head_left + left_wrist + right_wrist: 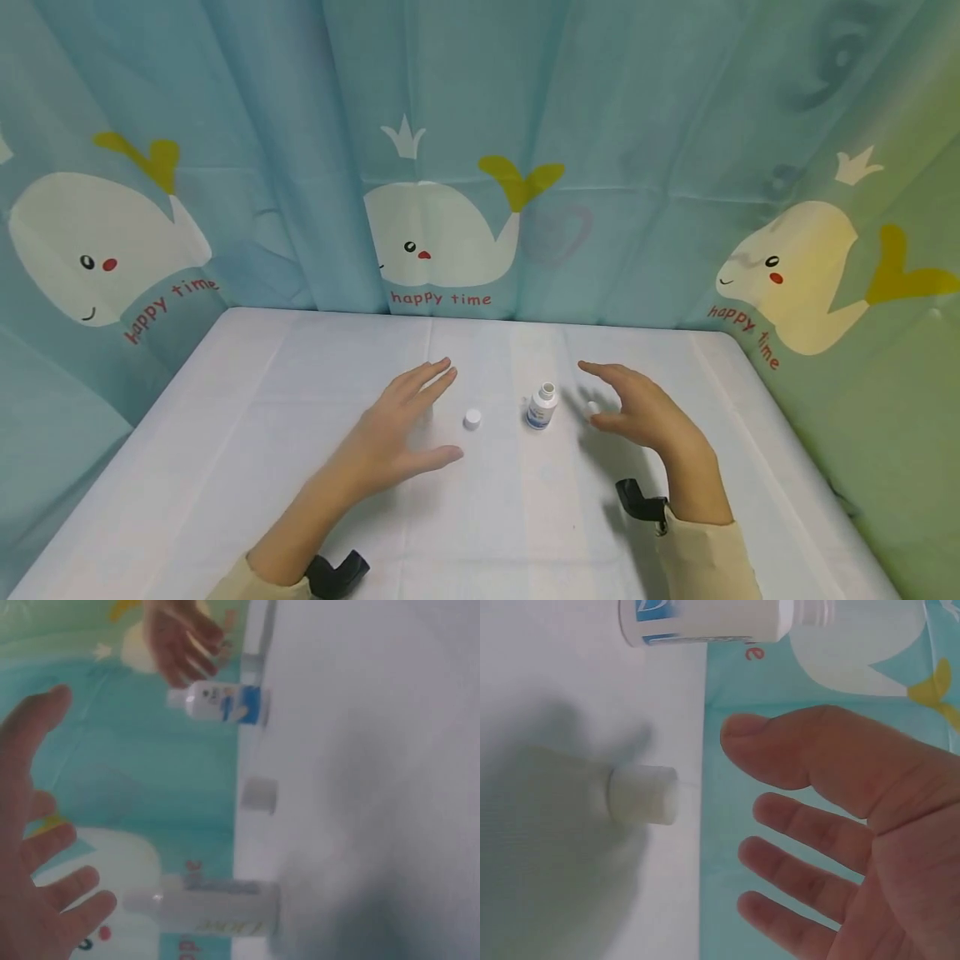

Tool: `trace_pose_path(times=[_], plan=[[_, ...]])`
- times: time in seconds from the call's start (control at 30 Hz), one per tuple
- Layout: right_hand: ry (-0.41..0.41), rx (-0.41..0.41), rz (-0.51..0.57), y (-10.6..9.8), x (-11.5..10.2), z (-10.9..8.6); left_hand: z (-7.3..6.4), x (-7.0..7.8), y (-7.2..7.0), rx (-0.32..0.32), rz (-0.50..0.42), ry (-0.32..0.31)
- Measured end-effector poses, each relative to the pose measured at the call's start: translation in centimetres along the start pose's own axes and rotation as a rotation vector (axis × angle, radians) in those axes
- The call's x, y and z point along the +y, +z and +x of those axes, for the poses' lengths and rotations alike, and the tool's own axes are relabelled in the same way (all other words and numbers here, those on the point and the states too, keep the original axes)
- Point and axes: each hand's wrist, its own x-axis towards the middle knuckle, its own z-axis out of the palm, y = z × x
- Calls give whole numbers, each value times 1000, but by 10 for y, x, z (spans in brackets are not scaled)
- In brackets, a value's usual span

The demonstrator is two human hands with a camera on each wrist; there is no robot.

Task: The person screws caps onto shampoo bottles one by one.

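Observation:
My left hand (386,429) hovers over the left half of the table, fingers and thumb spread, holding nothing. Behind it stands a pale bottle (217,907) with gold lettering, almost wholly hidden in the head view. A small white cap (472,419) sits just right of the left fingertips. Between the hands an uncapped white bottle (542,407) with a blue label stands upright. My right hand (645,408) is held in the air right of this bottle, thumb and fingers apart and empty. Below its fingers, another white cap (643,795) rests on the table.
A white cloth covers the table (480,533). Around its back and sides hangs a blue-green curtain (637,125) printed with whales. Black wrist mounts (337,575) show at both sleeves. Shadows of the hands fall on the cloth.

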Motion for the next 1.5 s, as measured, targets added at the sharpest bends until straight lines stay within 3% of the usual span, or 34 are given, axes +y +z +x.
trace_pose_path(times=[0.1, 0.3, 0.83, 1.2, 1.5], plan=[[8, -5, 6, 3, 4, 0, 4, 1, 7, -13, -25, 17], [13, -12, 10, 7, 9, 3, 10, 4, 16, 21, -29, 49], [-15, -17, -10, 12, 12, 6, 23, 13, 41, -31, -72, 68], [18, -31, 7, 18, 11, 5, 38, 17, 54, -144, -137, 10], [50, -48, 3, 20, 11, 8, 49, 17, 71, -176, -175, -11]])
